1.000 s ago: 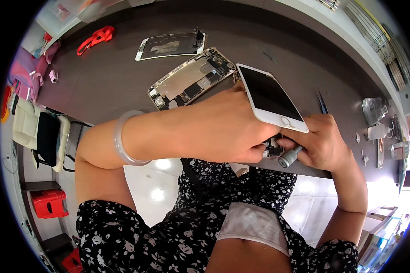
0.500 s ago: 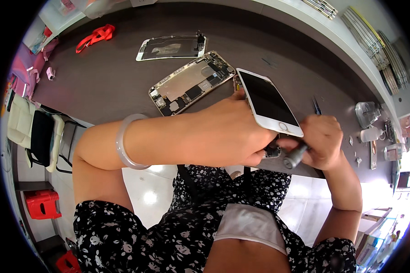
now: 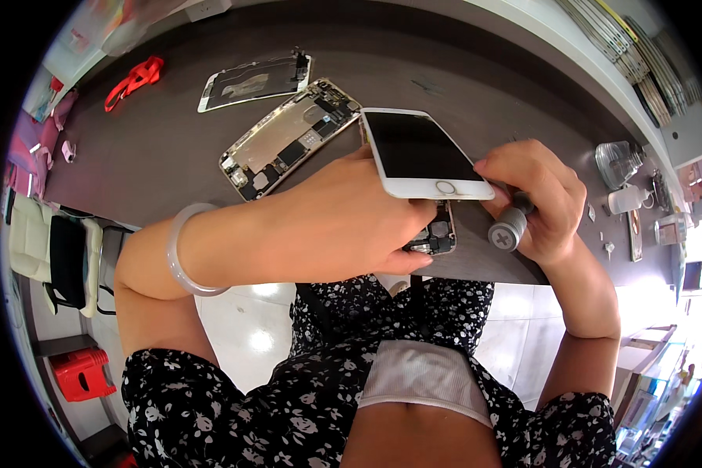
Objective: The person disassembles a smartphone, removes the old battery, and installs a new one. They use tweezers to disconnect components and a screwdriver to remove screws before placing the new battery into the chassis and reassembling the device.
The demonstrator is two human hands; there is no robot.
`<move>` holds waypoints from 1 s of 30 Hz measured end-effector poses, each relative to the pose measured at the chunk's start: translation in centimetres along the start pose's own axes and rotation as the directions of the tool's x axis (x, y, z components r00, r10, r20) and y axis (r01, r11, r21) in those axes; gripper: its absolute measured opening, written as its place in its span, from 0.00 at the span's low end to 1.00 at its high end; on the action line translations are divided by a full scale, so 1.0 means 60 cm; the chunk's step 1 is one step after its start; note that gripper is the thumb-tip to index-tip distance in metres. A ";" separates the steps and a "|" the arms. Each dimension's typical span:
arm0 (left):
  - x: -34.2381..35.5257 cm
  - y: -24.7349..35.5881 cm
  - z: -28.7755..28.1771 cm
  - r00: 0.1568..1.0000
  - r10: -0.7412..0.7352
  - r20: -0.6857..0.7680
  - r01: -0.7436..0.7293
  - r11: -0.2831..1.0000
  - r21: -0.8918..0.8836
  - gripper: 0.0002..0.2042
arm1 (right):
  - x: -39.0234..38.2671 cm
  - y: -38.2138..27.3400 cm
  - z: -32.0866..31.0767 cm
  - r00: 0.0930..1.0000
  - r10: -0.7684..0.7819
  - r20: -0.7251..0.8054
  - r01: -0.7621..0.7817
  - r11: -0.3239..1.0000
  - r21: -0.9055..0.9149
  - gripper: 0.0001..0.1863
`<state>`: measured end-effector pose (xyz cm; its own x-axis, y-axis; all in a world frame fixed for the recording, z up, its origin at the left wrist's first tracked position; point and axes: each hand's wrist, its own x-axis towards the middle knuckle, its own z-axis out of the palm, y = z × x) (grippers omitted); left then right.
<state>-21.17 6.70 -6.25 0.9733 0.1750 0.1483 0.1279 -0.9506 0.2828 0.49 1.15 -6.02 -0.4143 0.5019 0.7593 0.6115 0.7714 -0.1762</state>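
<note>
A white-framed phone screen with a dark display is lifted at a slant above an opened phone body, of which only the lower end shows. Behind the screen my left hand is closed, propping it up; most of its fingers are hidden, and one lies beside the phone body. My right hand is curled around a grey screwdriver, its cross-marked end cap facing me. The thumb and index finger of that hand reach to the screen's right edge.
Another opened phone body lies left of the work, with a detached screen behind it. Farther left is a red strap. At the right stand a glass jar and a white squeeze bottle. Thin phone parts stack on the shelf.
My right hand's fingers have come up to the screen's edge, and the screwdriver's end cap has turned toward me. The screen has tilted slightly, showing more of the body beneath. The view shifted.
</note>
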 end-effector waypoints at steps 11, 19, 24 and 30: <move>-0.001 0.015 -0.011 0.998 0.015 0.058 -0.023 0.990 0.139 0.38 | -0.003 0.003 0.002 0.999 0.032 -0.037 -0.031 0.999 0.039 0.13; -0.050 0.017 -0.059 0.908 0.398 0.127 -0.340 0.881 -0.327 0.31 | -0.005 0.006 -0.001 1.000 -0.008 0.024 0.007 0.999 0.046 0.12; -0.015 -0.020 -0.107 0.994 0.111 0.007 -0.093 0.862 -0.498 0.21 | -0.006 0.011 -0.017 0.969 -0.057 0.240 0.029 0.993 0.117 0.12; -0.011 -0.037 -0.029 0.980 -0.168 -0.105 0.164 0.985 -0.043 0.55 | -0.013 0.014 -0.020 0.909 -0.048 0.414 0.005 0.995 0.104 0.14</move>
<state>-22.41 9.15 -5.35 0.9124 0.3583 0.1977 0.2778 -0.8971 0.3437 2.11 0.95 -6.03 -0.6848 0.5812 0.4396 0.5361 0.8104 -0.2363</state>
